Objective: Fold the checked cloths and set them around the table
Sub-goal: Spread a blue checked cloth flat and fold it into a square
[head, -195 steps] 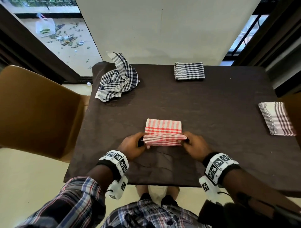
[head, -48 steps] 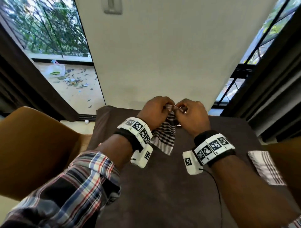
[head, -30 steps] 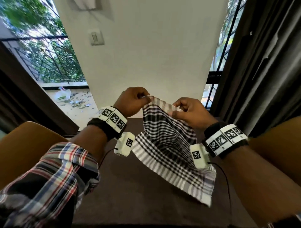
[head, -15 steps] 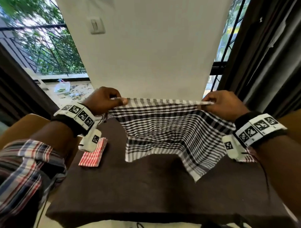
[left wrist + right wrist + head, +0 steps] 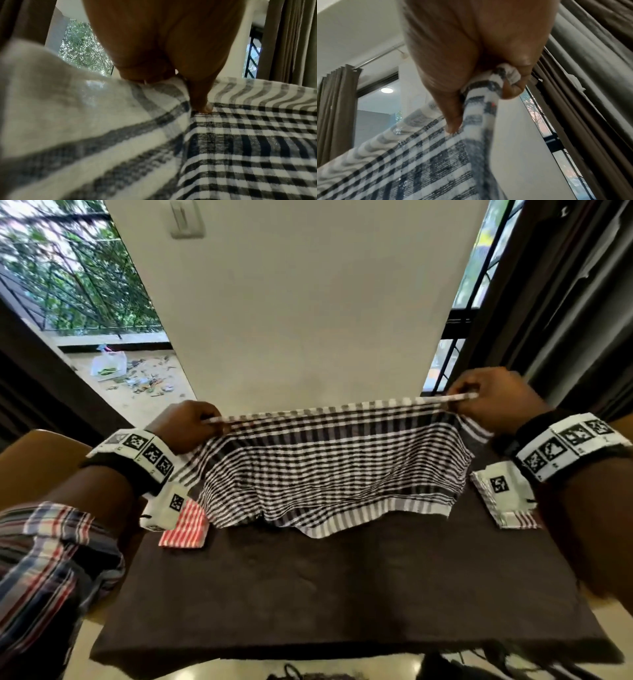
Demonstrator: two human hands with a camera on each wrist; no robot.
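A black-and-white checked cloth (image 5: 329, 467) hangs stretched out above the dark table (image 5: 342, 583), its lower edge draping onto the tabletop. My left hand (image 5: 191, 426) pinches its top left corner and my right hand (image 5: 486, 398) pinches its top right corner. In the left wrist view, my left hand (image 5: 171, 75) holds the cloth (image 5: 223, 148) at its striped border. The right wrist view has my right hand (image 5: 481, 94) bunching a corner of the cloth (image 5: 419, 169). A folded red checked cloth (image 5: 186, 527) lies at the table's left edge. A folded pale striped cloth (image 5: 503, 501) lies at the right, partly behind my wrist.
A brown chair (image 5: 37, 463) stands left of the table. A pale wall (image 5: 308, 302) rises behind the table, with dark curtains (image 5: 575, 302) at the right and a balcony door (image 5: 68, 302) at the left. The table's near half (image 5: 342, 611) is bare.
My hands have spread further apart and pulled the black checked cloth taut along its top edge. The cloth's lower edge has settled onto the table.
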